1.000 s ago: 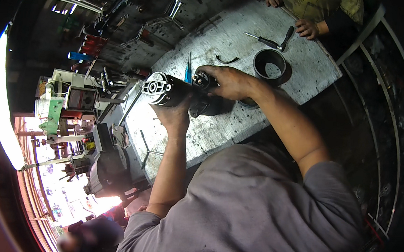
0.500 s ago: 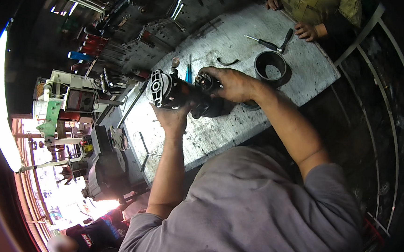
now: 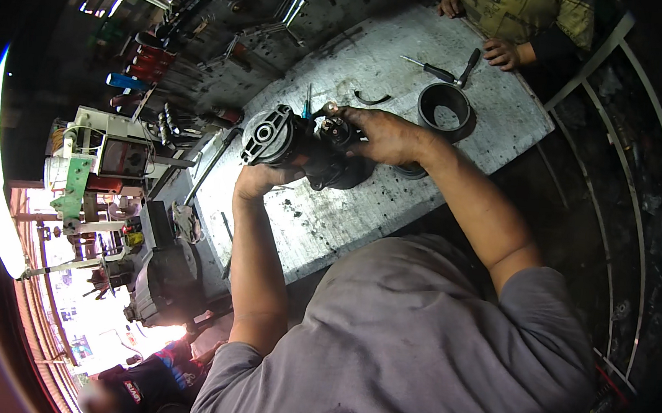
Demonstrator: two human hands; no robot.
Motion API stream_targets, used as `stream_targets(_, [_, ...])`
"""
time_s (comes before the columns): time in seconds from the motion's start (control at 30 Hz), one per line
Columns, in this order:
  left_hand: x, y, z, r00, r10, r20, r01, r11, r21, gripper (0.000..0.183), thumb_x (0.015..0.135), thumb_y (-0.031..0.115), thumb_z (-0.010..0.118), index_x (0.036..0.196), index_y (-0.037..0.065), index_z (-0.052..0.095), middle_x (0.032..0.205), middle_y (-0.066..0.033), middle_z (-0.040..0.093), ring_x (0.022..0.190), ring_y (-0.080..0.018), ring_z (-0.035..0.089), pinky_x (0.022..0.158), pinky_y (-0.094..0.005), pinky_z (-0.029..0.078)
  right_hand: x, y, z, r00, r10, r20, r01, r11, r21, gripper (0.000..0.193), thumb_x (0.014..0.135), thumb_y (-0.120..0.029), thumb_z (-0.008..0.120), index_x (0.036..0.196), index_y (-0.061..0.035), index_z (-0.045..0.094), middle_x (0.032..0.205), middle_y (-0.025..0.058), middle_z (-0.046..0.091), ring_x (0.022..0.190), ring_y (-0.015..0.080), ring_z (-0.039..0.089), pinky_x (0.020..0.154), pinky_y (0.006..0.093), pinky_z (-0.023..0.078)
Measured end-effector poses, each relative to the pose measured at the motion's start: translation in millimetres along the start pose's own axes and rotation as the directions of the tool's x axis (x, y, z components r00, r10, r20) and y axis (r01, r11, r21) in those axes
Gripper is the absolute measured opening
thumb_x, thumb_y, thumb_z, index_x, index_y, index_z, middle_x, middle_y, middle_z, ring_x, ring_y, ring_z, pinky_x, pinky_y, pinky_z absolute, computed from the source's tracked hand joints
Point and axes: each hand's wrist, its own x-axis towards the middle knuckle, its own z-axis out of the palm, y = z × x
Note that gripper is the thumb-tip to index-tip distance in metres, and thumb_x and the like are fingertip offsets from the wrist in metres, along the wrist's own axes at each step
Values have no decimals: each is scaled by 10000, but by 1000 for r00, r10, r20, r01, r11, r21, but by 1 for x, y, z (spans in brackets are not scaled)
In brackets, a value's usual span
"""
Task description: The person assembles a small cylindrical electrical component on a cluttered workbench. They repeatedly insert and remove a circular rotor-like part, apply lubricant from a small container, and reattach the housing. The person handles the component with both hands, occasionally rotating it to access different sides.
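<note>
Both my hands hold a dark starter motor above the worktable, its pale metal end housing facing up at the left. My left hand is closed under that housing, the fingers mostly hidden behind it. At the other end, my right hand wraps round the smaller cylinder with terminals. A blue-handled tool lies on the table just beyond the motor, partly covered by it. Farther back rests a thin curved black piece. Right of my right hand stands a wide black ring.
The metal worktable carries a black-handled screwdriver and another black-handled tool at the far right. Close by, a co-worker's hand rests on the edge. Several hand tools hang on the left wall panel. Machinery stands at left.
My left hand has moved left with the end housing, which has turned and tilted. The blue-handled tool is now more covered. My right hand keeps its hold, barely shifting.
</note>
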Motion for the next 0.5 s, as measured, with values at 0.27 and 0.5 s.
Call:
stream_targets(0.27, [-6,-25,67,909,239,-342,-265,964,-31,736,735,159,941,1376,-26,631,1276,-119,724,1146,-266,703,1058,-417,567,4,5,1,996,-56,-75,59,998,37,759,913,-137,823,1577,-27,473,1438,243,672,1359,379,645,1170,440,501])
stream_targets(0.5, [-34,1,73,763,422,-490,-512,857,-60,1095,721,228,992,1615,-8,404,1539,-185,565,1464,-314,526,1279,-478,356,-6,-21,-6,989,58,-137,-73,991,-111,701,936,-167,814,1560,-51,514,1483,233,637,1393,373,620,1195,447,485])
